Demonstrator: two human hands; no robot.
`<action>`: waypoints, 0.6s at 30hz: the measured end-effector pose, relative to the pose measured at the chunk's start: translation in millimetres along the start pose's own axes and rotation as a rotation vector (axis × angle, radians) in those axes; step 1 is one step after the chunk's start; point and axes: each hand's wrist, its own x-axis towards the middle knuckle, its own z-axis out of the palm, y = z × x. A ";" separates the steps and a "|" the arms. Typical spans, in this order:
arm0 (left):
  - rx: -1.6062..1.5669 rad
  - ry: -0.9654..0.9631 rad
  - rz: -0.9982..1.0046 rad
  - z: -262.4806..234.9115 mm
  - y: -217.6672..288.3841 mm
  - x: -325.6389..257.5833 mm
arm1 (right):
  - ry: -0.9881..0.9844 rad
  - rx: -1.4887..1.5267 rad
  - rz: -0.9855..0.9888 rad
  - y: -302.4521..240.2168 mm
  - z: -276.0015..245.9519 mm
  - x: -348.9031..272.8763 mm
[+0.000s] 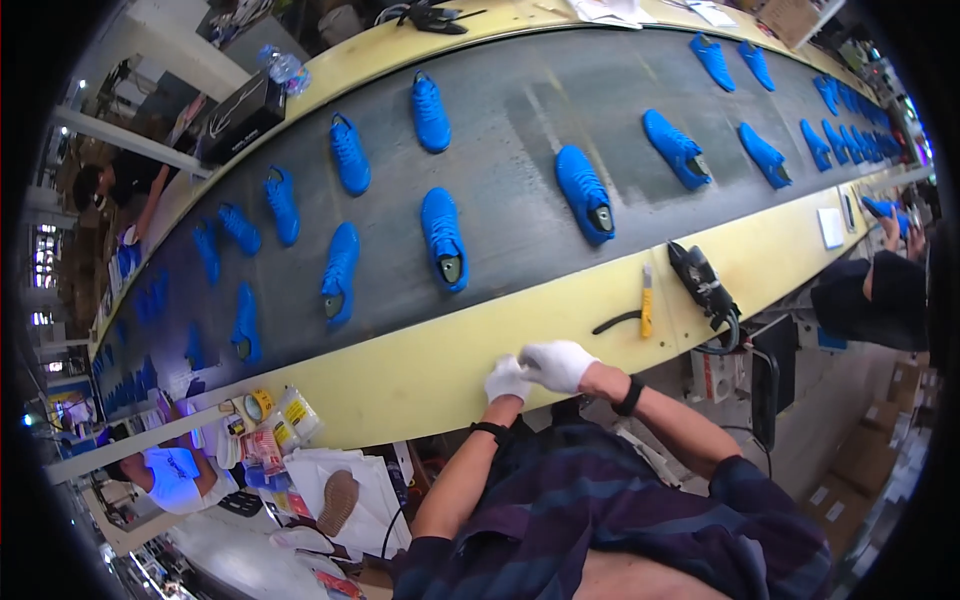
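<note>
My left hand (507, 381) and my right hand (558, 366), both in white gloves, meet over the near yellow ledge (420, 390) of a conveyor. Their fingers are curled in and touch at the tips. Anything small between them is hidden. Beyond the ledge, several blue shoes lie in two rows on the dark belt (520, 230). Closest to my hands are a blue shoe (443, 235) straight ahead and a blue shoe (583, 190) to its right. A yellow utility knife (646, 305) rests on the ledge to the right of my hands.
A black corded device (703, 285) lies right of the knife. At the left end of the ledge are tape rolls (257, 405) and plastic packets (295, 415); below them is a brown shoe sole (338, 502). A co-worker's hands (900, 228) hold a blue shoe at far right.
</note>
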 end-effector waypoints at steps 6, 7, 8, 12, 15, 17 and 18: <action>-0.041 -0.213 -0.149 -21.3 22.3 7.9 | 0.408 0.049 0.307 -6.3 -8.8 197.9; -0.040 -0.223 -0.160 -24.8 20.4 7.3 | 0.425 0.014 0.412 -21.9 -11.9 224.7; -0.068 -0.266 -0.125 -29.4 22.2 7.4 | 0.438 0.026 0.475 -22.8 -5.1 251.8; -0.115 -0.295 -0.029 -39.1 23.1 9.2 | 0.634 0.135 0.548 -4.3 37.0 309.4; -0.129 -0.326 -0.039 -46.8 21.0 8.6 | 0.712 0.210 0.462 12.3 34.2 304.4; -0.116 -0.349 -0.035 -48.1 22.2 11.3 | 0.653 0.601 0.394 36.5 15.6 287.9; -0.140 -0.371 -0.027 -46.6 21.0 14.5 | 0.610 0.945 0.309 49.4 6.6 278.6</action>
